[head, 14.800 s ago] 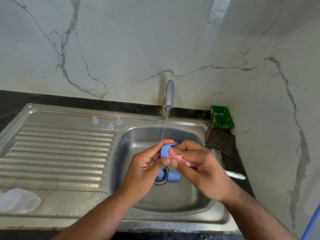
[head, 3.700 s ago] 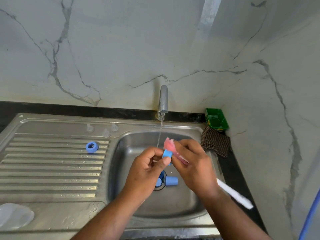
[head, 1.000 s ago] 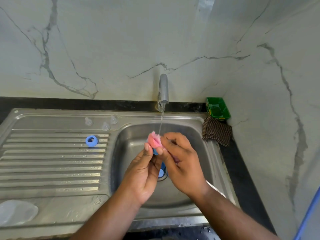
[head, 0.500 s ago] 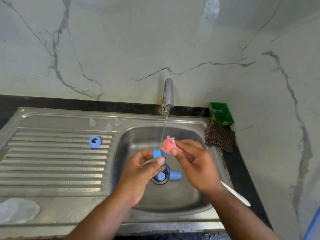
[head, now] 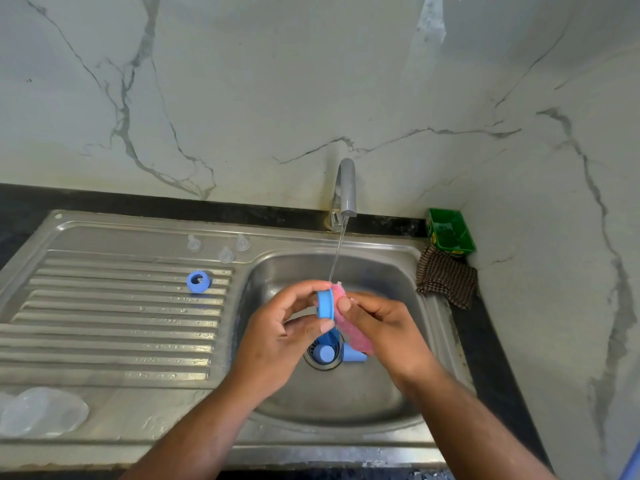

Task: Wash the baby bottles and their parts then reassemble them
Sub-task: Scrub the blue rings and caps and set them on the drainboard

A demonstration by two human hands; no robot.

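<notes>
Over the sink basin (head: 349, 400), my left hand (head: 277, 337) pinches a blue bottle ring (head: 325, 304) by its rim. My right hand (head: 384, 327) grips a pink sponge brush (head: 348, 325) and presses it against the ring's side. A thin stream runs from the tap (head: 346, 185) onto the brush tip. More blue bottle parts (head: 341, 351) lie at the drain below my hands. Another blue ring (head: 198, 281) sits on the drainboard (head: 110, 327), and three clear teats (head: 225, 253) stand at its back edge.
Clear plastic caps (head: 38, 410) lie at the drainboard's front left corner. A checked cloth (head: 445, 277) and a green tray (head: 450, 232) occupy the right back corner by the marble wall. Dark counter borders the sink.
The ring has turned edge-on in my left hand and risen slightly. The pink brush now lies flat against its side instead of being held apart above it.
</notes>
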